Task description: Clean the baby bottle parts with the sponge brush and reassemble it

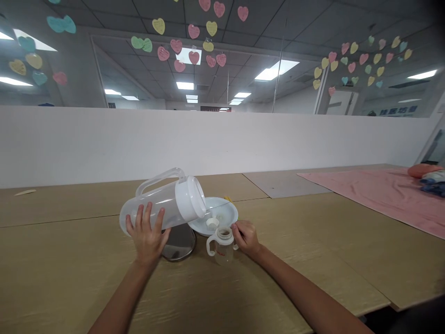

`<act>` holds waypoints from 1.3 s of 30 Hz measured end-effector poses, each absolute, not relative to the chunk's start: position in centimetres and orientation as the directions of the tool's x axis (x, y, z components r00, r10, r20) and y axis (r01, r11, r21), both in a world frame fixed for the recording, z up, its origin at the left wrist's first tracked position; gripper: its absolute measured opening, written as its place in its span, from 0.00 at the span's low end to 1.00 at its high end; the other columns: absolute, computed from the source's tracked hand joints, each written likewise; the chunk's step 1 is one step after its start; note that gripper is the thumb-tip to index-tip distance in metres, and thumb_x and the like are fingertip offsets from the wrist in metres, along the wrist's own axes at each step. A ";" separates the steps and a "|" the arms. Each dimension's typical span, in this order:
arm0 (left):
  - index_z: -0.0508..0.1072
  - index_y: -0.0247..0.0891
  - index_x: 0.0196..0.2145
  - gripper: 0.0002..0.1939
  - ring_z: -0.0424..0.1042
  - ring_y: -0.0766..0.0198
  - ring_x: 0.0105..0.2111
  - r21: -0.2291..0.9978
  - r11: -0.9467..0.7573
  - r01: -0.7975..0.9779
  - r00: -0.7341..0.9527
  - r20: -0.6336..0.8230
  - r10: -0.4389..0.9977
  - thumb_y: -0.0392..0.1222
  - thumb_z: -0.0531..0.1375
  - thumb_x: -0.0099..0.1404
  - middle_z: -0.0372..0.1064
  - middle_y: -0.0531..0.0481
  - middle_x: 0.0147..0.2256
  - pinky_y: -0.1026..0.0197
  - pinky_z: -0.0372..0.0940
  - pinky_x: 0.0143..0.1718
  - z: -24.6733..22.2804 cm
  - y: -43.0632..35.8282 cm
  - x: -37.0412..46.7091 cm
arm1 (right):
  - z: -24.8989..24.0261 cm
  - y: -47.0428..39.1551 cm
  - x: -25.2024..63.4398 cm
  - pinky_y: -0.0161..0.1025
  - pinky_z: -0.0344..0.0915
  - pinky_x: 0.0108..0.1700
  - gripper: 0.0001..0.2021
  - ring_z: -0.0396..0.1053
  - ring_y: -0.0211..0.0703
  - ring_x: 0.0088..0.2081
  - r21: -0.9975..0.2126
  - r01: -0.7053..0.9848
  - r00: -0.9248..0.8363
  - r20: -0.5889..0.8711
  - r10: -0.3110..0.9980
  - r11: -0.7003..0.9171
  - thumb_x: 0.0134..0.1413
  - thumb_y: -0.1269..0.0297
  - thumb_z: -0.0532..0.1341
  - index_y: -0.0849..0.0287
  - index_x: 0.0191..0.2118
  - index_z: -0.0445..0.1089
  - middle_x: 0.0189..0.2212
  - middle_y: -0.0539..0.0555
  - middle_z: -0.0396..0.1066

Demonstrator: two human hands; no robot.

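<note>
My left hand [148,234] is wrapped round the body of a clear plastic pitcher [167,197] with a white lid. The pitcher is tilted, its lid end to the right and its handle on top. My right hand [246,236] is closed on the right handle of a small clear baby bottle [224,248] with two white handles. The bottle stands upright with its mouth uncovered, a little right of and below the pitcher's lid. Behind the bottle lies a pale plate [227,214], with a small white cap [212,223] on it.
A round dark metal tray or lid [181,246] lies partly under the pitcher. A pink cloth [375,192] covers the table's right side, with bundled fabric [427,172] at its far end. A low white wall [139,144] runs along the back.
</note>
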State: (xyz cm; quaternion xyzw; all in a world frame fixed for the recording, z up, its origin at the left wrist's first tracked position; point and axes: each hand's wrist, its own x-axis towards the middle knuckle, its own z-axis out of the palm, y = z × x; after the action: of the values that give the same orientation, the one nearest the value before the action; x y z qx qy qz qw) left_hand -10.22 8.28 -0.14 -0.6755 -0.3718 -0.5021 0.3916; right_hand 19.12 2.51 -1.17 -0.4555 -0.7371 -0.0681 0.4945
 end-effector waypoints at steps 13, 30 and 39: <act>0.46 0.42 0.62 0.41 0.44 0.40 0.61 -0.153 -0.427 0.891 0.215 0.972 0.099 0.46 0.61 0.55 0.44 0.33 0.62 0.33 0.40 0.56 0.2 8.1 -10.0 | -1.4 2.5 19.6 0.35 0.48 0.26 0.22 0.50 0.35 0.20 -0.466 0.642 -0.082 0.748 0.659 0.609 0.57 0.52 0.45 0.57 0.16 0.52 0.15 0.48 0.51; 0.50 0.42 0.59 0.38 0.46 0.39 0.60 -0.080 -0.462 0.883 0.156 0.979 0.129 0.48 0.62 0.54 0.47 0.33 0.60 0.33 0.40 0.55 0.1 8.2 -10.0 | -2.1 6.6 22.9 0.34 0.53 0.19 0.16 0.55 0.35 0.15 -0.949 0.017 0.886 0.161 0.436 0.316 0.50 0.55 0.50 0.56 0.17 0.58 0.11 0.46 0.57; 0.42 0.42 0.61 0.47 0.44 0.38 0.61 -0.056 -0.514 0.856 0.143 0.981 0.130 0.50 0.64 0.51 0.42 0.31 0.61 0.32 0.42 0.55 -0.3 8.3 -10.0 | -2.7 7.1 23.2 0.35 0.53 0.17 0.12 0.55 0.36 0.14 -0.958 -0.048 0.905 0.079 0.417 0.284 0.47 0.59 0.50 0.55 0.17 0.59 0.10 0.46 0.57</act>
State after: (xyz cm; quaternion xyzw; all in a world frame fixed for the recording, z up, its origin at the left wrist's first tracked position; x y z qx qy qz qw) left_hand -10.04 8.33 -0.26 -0.6785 -0.3634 -0.5446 0.3331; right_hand 23.19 7.07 -2.66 -0.5796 -0.1593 0.1480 0.7853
